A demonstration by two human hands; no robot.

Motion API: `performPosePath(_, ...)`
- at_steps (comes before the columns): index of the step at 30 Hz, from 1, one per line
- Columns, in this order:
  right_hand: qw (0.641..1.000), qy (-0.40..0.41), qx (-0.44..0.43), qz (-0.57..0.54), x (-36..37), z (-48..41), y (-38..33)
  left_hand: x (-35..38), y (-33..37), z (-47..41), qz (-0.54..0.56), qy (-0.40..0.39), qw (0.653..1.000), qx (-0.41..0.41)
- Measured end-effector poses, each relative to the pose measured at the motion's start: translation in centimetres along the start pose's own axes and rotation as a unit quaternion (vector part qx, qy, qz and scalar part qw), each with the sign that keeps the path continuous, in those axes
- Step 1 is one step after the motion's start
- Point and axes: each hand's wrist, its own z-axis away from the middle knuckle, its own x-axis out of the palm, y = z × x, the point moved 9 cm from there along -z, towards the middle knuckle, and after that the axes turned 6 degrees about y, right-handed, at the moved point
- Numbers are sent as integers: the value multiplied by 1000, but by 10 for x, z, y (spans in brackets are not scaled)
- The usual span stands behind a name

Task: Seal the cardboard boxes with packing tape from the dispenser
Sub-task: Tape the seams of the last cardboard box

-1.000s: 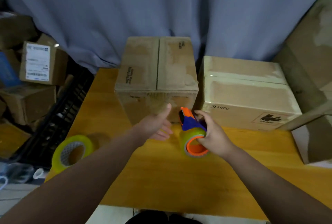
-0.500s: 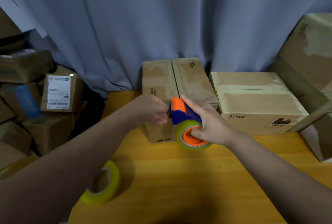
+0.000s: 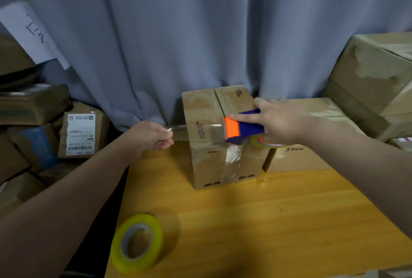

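Note:
A cardboard box (image 3: 207,161) stands on the wooden table (image 3: 256,222) with its top flaps closed along a middle seam. My right hand (image 3: 276,119) grips the blue and orange tape dispenser (image 3: 242,129) just above the box's near top edge. A strip of clear tape (image 3: 196,131) runs left from the dispenser across the box. My left hand (image 3: 149,137), left of the box, pinches the free end of that strip. Old clear tape shows on the box's front face.
A loose yellow tape roll (image 3: 137,243) lies on the table's near left. A second box marked PICO (image 3: 296,157) stands right of the first, larger boxes (image 3: 374,85) behind it. Stacked cartons (image 3: 80,132) sit off the table's left edge. A grey curtain (image 3: 200,32) hangs behind.
My left hand has pulled the tape end out to the left, away from the dispenser. My right hand has raised the dispenser over the box's top. The view has tilted upward.

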Motion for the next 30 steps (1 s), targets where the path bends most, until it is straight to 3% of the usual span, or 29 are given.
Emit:
performPosePath(4, 996, -31, -26, 77, -2, -9, -14, -2, -30, 6, 24, 55, 997, -44)
performPosePath(9, 986, -44, -53, 155, -10, -26, -41, -6, -33, 13, -84, 177, 980, 26)
performPosePath(13, 976, -55, -66, 201, -6, -28, -52, -1, -44, 16, -34, 213, 976, 21)
performPosePath(30, 979, -69, -39, 189, 5, -33, -31, 15, -51, 2, -54, 238, 970, 17)
